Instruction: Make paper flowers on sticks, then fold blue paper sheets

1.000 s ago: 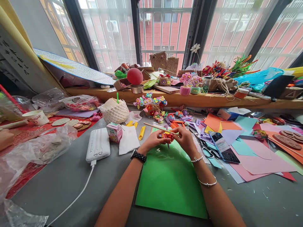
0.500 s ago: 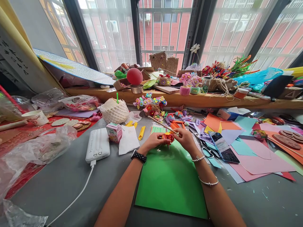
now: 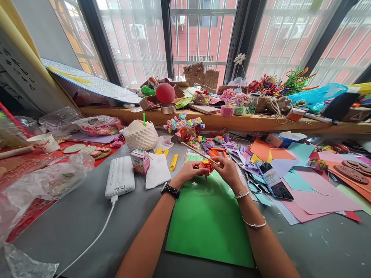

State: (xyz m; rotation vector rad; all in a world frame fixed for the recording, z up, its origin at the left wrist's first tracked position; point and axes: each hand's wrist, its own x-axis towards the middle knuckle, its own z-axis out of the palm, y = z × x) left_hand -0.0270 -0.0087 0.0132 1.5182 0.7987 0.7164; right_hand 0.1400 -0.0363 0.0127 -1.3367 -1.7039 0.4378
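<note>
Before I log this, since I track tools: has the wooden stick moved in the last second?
Yes: the stick shifted, its free end rightward and forward, judged against the nearest yellow strip.

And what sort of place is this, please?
It looks like a craft workspace, perhaps a studio or classroom: coloured paper and scissors lie on the table, and handmade-looking flowers stand on the windowsill.

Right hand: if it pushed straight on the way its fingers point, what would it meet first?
Probably the red-and-orange folded-paper piece in the left hand, close ahead of the right hand. Depth is unclear there, so the two may already be touching.
</note>
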